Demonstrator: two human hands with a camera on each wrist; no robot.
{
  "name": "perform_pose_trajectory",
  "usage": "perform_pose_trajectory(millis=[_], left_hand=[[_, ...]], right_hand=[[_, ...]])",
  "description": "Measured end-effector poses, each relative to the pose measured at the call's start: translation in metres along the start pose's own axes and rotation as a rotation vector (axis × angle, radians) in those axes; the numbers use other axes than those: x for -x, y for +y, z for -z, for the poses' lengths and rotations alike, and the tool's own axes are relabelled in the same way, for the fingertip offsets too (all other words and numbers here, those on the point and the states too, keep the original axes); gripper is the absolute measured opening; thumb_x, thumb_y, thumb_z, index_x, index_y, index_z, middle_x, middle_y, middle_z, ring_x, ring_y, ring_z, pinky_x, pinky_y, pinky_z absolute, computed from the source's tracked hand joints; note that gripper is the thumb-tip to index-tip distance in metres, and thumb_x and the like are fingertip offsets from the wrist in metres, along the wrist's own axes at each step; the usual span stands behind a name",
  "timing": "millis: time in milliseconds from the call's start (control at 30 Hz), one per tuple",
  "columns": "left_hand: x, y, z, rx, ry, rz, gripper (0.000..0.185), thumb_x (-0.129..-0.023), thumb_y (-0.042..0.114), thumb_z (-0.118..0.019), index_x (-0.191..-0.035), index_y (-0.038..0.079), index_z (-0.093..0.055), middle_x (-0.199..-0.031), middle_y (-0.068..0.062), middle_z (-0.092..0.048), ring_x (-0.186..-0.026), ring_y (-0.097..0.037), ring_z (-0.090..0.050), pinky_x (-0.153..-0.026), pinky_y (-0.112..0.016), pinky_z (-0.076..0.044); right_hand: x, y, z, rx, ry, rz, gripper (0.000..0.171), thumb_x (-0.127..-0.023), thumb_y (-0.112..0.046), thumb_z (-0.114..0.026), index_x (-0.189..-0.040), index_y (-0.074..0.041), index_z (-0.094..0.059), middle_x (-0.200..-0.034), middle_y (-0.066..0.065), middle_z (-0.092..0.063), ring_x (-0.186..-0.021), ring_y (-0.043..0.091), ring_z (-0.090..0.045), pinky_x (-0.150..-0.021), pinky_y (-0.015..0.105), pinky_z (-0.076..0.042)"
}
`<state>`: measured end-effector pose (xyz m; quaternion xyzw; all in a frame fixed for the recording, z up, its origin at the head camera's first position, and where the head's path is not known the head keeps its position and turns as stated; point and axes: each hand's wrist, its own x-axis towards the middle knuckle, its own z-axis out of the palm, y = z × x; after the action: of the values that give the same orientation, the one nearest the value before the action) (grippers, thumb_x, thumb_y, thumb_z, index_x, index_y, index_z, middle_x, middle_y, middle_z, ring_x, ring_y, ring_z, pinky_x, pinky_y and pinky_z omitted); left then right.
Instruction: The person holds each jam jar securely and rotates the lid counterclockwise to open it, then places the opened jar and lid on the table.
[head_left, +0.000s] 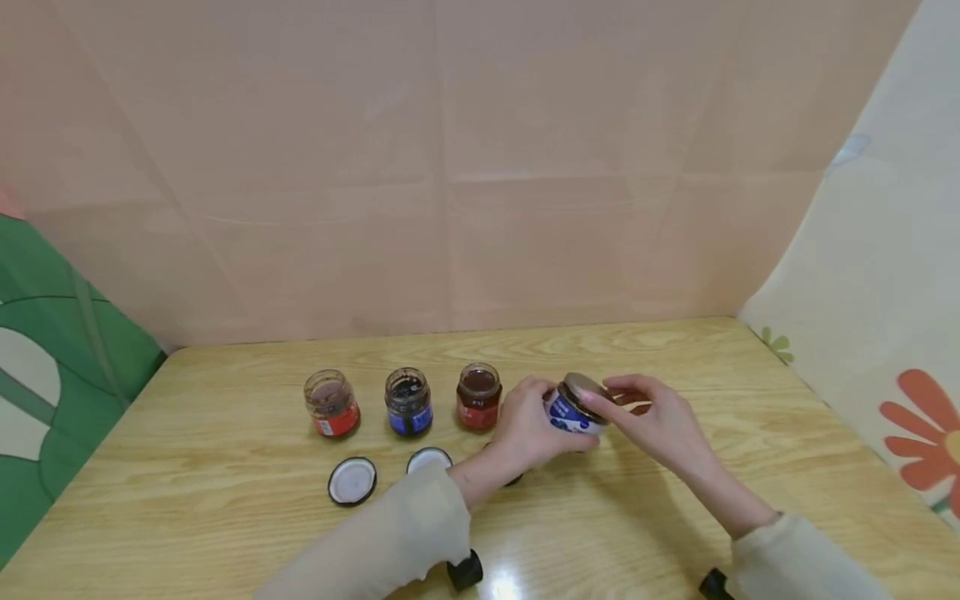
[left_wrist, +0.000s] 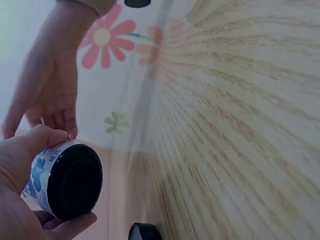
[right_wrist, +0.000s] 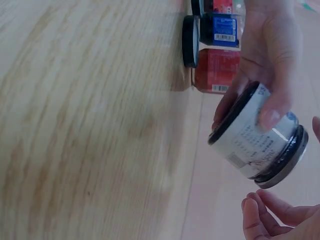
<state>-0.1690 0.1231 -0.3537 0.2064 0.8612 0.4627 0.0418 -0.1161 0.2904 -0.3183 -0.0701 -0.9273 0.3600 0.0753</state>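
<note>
My left hand grips a jam jar with a blue and white label, held tilted above the table. In the left wrist view its black base faces the camera, with thumb and fingers around the side. A metal lid covers the jar's mouth. Close by that lid is my right hand, its fingers spread and slightly bent. The right wrist view shows a gap between the right fingers and the lid, so they hold nothing.
Three lidless jars stand in a row: a red-labelled one, a blue-labelled one and a dark red one. Before them lie upturned lids, one partly behind my left forearm. Another black rim shows under that wrist.
</note>
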Motion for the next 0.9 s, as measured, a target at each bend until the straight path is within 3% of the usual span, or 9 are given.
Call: perform_pose_trajectory(millis=[167, 600, 900], left_hand=[[0.007, 0.001, 0.007, 0.004, -0.016, -0.040, 0.065, -0.059, 0.040, -0.090, -0.111, 0.008, -0.066, -0.091, 0.005, -0.058, -0.080, -0.007, -0.052, -0.068, -0.018, -0.046], [0.013, 0.002, 0.017, 0.006, -0.016, -0.090, 0.066, -0.059, 0.039, -0.091, -0.113, 0.010, -0.068, -0.096, 0.002, -0.068, -0.080, -0.004, -0.057, -0.067, -0.016, -0.048], [0.014, 0.004, 0.021, -0.028, -0.029, -0.116, 0.064, -0.061, 0.038, -0.090, -0.117, 0.015, -0.068, -0.092, 0.002, -0.072, -0.073, -0.001, -0.060, -0.063, -0.015, -0.048]], right_hand=[[0.002, -0.001, -0.002, -0.023, -0.021, -0.034, 0.059, -0.084, -0.053, -0.067, -0.120, -0.006, -0.062, -0.109, 0.014, -0.067, -0.098, 0.025, -0.061, -0.071, 0.029, -0.049], [0.005, -0.004, -0.006, -0.070, -0.051, -0.049, 0.058, -0.081, -0.051, -0.071, -0.116, -0.006, -0.061, -0.107, 0.011, -0.066, -0.093, 0.022, -0.061, -0.072, 0.029, -0.048], [0.010, -0.004, -0.011, -0.129, 0.004, -0.028, 0.057, -0.081, -0.045, -0.073, -0.119, -0.005, -0.060, -0.109, 0.010, -0.065, -0.094, 0.019, -0.060, -0.076, 0.027, -0.047]])
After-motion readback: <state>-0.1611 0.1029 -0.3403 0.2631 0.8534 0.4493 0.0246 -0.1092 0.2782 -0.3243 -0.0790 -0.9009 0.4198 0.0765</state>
